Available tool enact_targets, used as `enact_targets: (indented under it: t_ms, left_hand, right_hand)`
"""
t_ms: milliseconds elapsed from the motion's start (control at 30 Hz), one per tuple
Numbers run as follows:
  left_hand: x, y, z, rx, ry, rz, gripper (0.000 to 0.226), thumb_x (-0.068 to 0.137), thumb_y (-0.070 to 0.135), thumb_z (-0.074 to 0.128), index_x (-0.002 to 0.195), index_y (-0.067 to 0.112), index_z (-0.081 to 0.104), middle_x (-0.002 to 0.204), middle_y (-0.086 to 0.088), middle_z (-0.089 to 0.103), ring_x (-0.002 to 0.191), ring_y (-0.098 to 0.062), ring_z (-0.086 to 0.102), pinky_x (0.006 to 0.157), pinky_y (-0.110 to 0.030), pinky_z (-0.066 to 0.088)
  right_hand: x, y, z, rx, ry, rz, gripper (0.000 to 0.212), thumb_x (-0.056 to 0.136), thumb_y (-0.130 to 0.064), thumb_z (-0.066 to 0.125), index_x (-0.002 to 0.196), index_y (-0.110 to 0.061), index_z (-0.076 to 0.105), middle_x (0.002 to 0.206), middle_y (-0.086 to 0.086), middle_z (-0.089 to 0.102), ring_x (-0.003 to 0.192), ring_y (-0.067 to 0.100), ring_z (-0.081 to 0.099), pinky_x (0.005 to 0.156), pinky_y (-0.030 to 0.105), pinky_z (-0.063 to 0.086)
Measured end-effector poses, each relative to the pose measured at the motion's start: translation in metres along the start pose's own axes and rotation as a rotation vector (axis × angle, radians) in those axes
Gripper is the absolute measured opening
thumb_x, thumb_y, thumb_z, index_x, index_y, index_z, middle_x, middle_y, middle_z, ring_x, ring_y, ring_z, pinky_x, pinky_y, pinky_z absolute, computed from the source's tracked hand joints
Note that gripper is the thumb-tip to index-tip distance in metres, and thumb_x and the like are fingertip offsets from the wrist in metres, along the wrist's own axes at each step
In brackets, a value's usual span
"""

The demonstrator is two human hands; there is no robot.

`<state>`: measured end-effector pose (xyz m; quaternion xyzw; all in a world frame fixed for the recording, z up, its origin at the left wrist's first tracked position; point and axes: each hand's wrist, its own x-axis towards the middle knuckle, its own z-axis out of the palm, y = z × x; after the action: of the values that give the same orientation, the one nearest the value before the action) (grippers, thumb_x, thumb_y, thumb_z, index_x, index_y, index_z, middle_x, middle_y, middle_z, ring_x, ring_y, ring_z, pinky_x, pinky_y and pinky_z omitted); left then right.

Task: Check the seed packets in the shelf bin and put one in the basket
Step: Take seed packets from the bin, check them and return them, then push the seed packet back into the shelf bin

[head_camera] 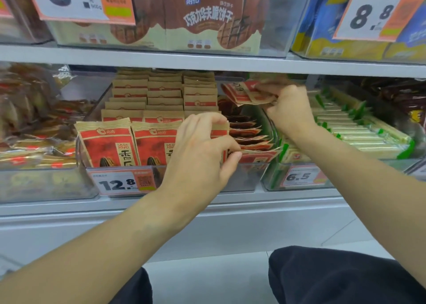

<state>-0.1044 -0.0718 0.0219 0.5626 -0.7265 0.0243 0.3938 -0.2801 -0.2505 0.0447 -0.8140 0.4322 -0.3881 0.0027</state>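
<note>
Crouching low, dark trouser knees [345, 278] nearest the camera, both bare arms stretch up to the shelf [161, 202]. Left hand [198, 151] first: its grip is narrow, fingers and thumb curled onto the top edge of the front packet [222, 130] in the third row of the clear shelf bin [242, 179]. That bin holds upright rows of red-and-kraft seed packets [108, 142], three across and running well back, with a looser heap of tipped packets [251, 140] along its right side. A 12.8 price tag [119, 183] sits on its front wall. Further in and higher, the right hand [288, 105] pinches a lifted packet [244, 93], tilted, clear above the heap and just under the upper shelf edge [207, 61], so headroom is tight. Right of the bin, a neighbouring bin [297, 176] holds green-trimmed bars [359, 128]. Up top, a bin of chocolate biscuit packs [202, 20].
</note>
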Motion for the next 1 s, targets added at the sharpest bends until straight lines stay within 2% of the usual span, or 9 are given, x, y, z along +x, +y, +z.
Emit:
enact_targets:
  t_ms: [100,200,267,367,467,533,733,900,1000]
  left_hand:
    - [0.001,-0.001,0.001,-0.013,0.012,0.0,0.007,0.089,0.028,0.075,0.088,0.023,0.078,0.125,-0.003,0.058,0.124,-0.02,0.045,0.11,-0.04,0.03]
    - [0.002,-0.003,0.003,-0.016,0.024,-0.005,0.007,0.089,0.029,0.074,0.088,0.023,0.078,0.124,-0.003,0.058,0.124,-0.02,0.045,0.114,-0.049,0.031]
    - [0.002,-0.003,0.004,-0.015,0.034,-0.003,0.007,0.089,0.029,0.074,0.087,0.023,0.078,0.123,-0.003,0.058,0.123,-0.017,0.044,0.114,-0.049,0.031]
    - [0.003,-0.003,0.005,-0.013,0.043,-0.005,0.007,0.089,0.028,0.074,0.087,0.023,0.078,0.122,-0.002,0.059,0.122,-0.016,0.044,0.115,-0.05,0.031]
    - [0.004,-0.003,0.007,-0.011,0.048,-0.008,0.007,0.09,0.028,0.074,0.087,0.022,0.077,0.12,-0.001,0.058,0.121,-0.015,0.045,0.119,-0.052,0.026]
    - [0.004,-0.002,0.007,-0.015,0.049,-0.014,0.008,0.09,0.028,0.073,0.088,0.022,0.077,0.119,-0.001,0.057,0.122,-0.015,0.046,0.124,-0.048,0.014]
    - [0.007,-0.002,0.009,-0.017,0.069,-0.009,0.008,0.09,0.026,0.072,0.088,0.018,0.076,0.116,-0.002,0.056,0.118,-0.016,0.05,0.126,-0.043,0.005]
    - [0.01,-0.002,0.013,-0.009,0.122,-0.017,0.008,0.09,0.026,0.072,0.088,0.019,0.076,0.113,-0.001,0.057,0.116,-0.014,0.05,0.125,-0.045,0.012]
    - [0.013,-0.002,0.015,0.005,0.155,-0.029,0.009,0.09,0.025,0.073,0.085,0.018,0.076,0.113,-0.001,0.059,0.116,-0.017,0.05,0.123,-0.051,0.021]
  right_hand:
    - [0.015,-0.002,0.006,0.036,-0.04,0.017,0.025,0.092,-0.008,0.071,0.117,-0.011,0.074,0.121,0.009,0.072,0.113,0.024,0.065,0.108,0.034,0.047]
    - [0.023,-0.007,0.006,0.031,-0.047,0.038,0.024,0.094,-0.023,0.072,0.113,-0.009,0.072,0.109,0.011,0.075,0.094,0.026,0.068,0.089,0.04,0.056]
    - [0.029,-0.008,0.008,-0.058,-0.11,0.03,0.028,0.096,-0.028,0.07,0.12,-0.013,0.071,0.115,0.007,0.073,0.1,0.024,0.067,0.092,0.036,0.053]
    - [0.04,-0.01,0.014,-0.115,-0.203,0.104,0.037,0.098,-0.024,0.067,0.134,-0.018,0.062,0.134,0.004,0.065,0.122,0.023,0.06,0.101,0.032,0.044]
    - [0.05,-0.012,0.019,-0.181,-0.301,0.12,0.034,0.103,-0.028,0.057,0.135,-0.018,0.057,0.137,0.008,0.061,0.124,0.027,0.056,0.095,0.032,0.041]
    - [0.056,-0.016,0.02,-0.211,-0.37,0.131,0.034,0.104,-0.031,0.056,0.136,-0.02,0.058,0.138,0.008,0.059,0.125,0.028,0.055,0.097,0.035,0.041]
    - [0.08,-0.018,0.048,-0.272,-0.421,0.26,0.03,0.096,-0.012,0.064,0.126,-0.019,0.063,0.119,0.006,0.065,0.101,0.022,0.06,0.084,0.034,0.051]
    - [0.089,-0.015,0.061,-0.341,-0.438,0.298,0.028,0.097,-0.017,0.063,0.125,-0.015,0.062,0.119,0.009,0.064,0.105,0.026,0.062,0.091,0.038,0.054]
    - [0.076,-0.015,0.051,-0.143,-0.459,0.282,0.043,0.103,-0.033,0.056,0.144,-0.022,0.05,0.141,0.006,0.056,0.128,0.026,0.054,0.104,0.039,0.044]
